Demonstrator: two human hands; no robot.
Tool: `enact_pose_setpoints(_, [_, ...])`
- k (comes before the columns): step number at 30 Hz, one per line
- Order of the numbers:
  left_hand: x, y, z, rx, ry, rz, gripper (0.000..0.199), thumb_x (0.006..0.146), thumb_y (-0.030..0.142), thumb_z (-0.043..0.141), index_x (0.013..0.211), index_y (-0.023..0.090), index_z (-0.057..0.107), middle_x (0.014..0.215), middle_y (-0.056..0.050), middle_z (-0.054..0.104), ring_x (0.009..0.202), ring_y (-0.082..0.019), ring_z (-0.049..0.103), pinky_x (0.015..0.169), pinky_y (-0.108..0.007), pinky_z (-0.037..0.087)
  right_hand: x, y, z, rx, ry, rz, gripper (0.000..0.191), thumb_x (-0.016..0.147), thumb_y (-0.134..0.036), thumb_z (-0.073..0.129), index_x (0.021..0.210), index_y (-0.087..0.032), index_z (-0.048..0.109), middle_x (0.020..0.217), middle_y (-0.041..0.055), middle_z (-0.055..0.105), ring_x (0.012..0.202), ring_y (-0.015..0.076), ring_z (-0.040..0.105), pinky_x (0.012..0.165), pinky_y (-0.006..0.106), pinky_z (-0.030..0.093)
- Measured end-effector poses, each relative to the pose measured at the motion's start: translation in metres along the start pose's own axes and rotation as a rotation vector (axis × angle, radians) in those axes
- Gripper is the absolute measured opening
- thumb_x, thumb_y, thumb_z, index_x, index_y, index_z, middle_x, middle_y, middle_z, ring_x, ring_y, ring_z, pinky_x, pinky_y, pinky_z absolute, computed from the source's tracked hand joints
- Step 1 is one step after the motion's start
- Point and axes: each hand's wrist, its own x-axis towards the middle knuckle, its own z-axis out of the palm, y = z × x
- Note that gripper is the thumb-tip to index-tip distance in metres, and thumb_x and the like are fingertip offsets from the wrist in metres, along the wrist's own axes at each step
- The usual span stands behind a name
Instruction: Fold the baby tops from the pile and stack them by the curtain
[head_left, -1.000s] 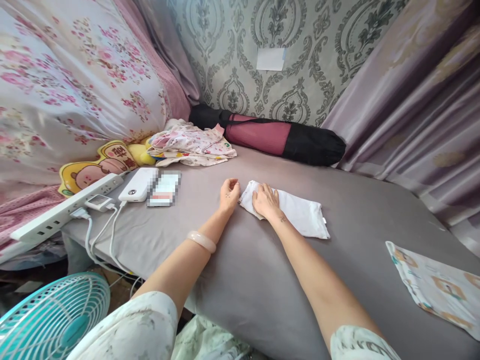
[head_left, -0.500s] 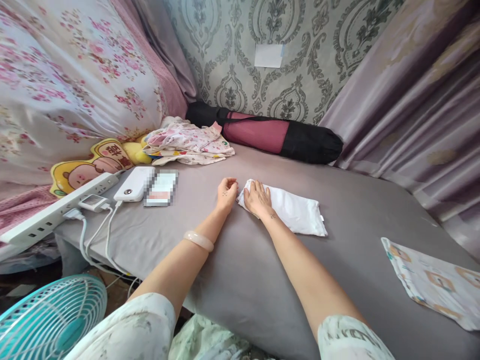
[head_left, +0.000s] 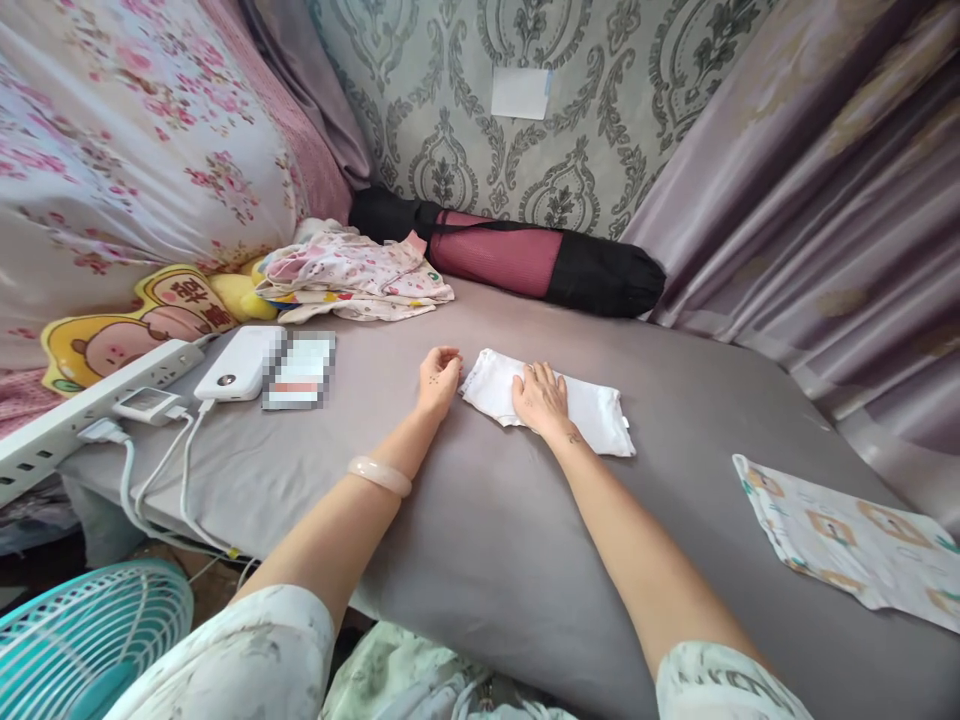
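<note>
A white folded cloth (head_left: 596, 410) lies flat on the grey sheet (head_left: 465, 530), slightly right of the middle. My right hand (head_left: 541, 398) rests palm down on the cloth's middle with its fingers spread. At the cloth's left end is my left hand (head_left: 439, 378), set on its side on the sheet with its fingers curled together. Whether those fingers pinch the cloth's edge cannot be made out. A pale bangle (head_left: 380, 476) circles my left wrist.
Patterned folded cloth (head_left: 847, 535) lies right; crumpled clothes (head_left: 360, 270) and a black-and-pink roll bag (head_left: 502, 255) sit behind. At left are a phone (head_left: 300, 370), power bank (head_left: 241, 362), power strip (head_left: 97, 405), cables, a yellow cushion (head_left: 135, 330) and a fan (head_left: 97, 640).
My right hand has slid rightward along the white cloth, from its left end to its middle. The whole view has shifted slightly. My left hand stays by the cloth's left end.
</note>
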Motion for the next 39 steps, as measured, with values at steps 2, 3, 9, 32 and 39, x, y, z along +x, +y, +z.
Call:
enact_pose_setpoints(2, [0.000, -0.001, 0.000, 0.006, -0.004, 0.005, 0.022, 0.068, 0.025, 0.054, 0.088, 0.017, 0.058, 0.080, -0.003, 0.062, 0.070, -0.013, 0.059, 0.064, -0.026, 0.051, 0.001, -0.001, 0.000, -0.002, 0.001, -0.001, 0.053, 0.100, -0.036, 0.023, 0.142, -0.011, 0.045, 0.153, 0.0138, 0.039, 0.144, 0.0273, 0.025, 0.116, 0.047, 0.017])
enact_pose_setpoints(3, [0.000, -0.001, -0.001, 0.013, -0.008, 0.008, 0.023, 0.067, 0.025, 0.054, 0.088, 0.017, 0.057, 0.081, -0.003, 0.062, 0.070, -0.013, 0.060, 0.065, -0.027, 0.051, 0.001, -0.001, 0.000, -0.001, 0.002, -0.004, 0.053, 0.100, -0.036, 0.023, 0.142, -0.011, 0.045, 0.153, 0.0138, 0.039, 0.144, 0.0273, 0.025, 0.116, 0.047, 0.017])
enact_pose_setpoints(9, [0.000, -0.002, -0.002, 0.020, -0.017, 0.020, 0.025, 0.067, 0.024, 0.052, 0.090, 0.017, 0.058, 0.083, -0.003, 0.063, 0.073, -0.014, 0.061, 0.067, -0.028, 0.052, -0.001, 0.015, -0.011, 0.107, -0.043, -0.030, 0.054, 0.101, -0.036, 0.020, 0.147, -0.013, 0.038, 0.157, 0.0105, 0.033, 0.146, 0.0233, 0.022, 0.117, 0.043, 0.017])
enact_pose_setpoints(32, [-0.001, -0.001, -0.001, 0.040, -0.039, 0.019, 0.024, 0.063, 0.019, 0.051, 0.086, 0.017, 0.059, 0.078, -0.002, 0.063, 0.070, -0.014, 0.060, 0.062, -0.025, 0.051, -0.019, 0.058, -0.019, 0.091, -0.049, 0.015, 0.052, 0.101, -0.032, 0.020, 0.147, -0.013, 0.037, 0.156, 0.0094, 0.034, 0.145, 0.0223, 0.024, 0.118, 0.044, 0.017])
enact_pose_setpoints(39, [-0.001, 0.000, 0.000, 0.055, -0.046, 0.008, 0.025, 0.065, 0.018, 0.052, 0.088, 0.016, 0.059, 0.081, -0.004, 0.063, 0.070, -0.016, 0.061, 0.064, -0.029, 0.052, -0.022, 0.066, -0.005, -0.005, -0.018, 0.070, 0.053, 0.101, -0.034, 0.021, 0.147, -0.012, 0.037, 0.156, 0.0110, 0.034, 0.145, 0.0245, 0.025, 0.118, 0.048, 0.015])
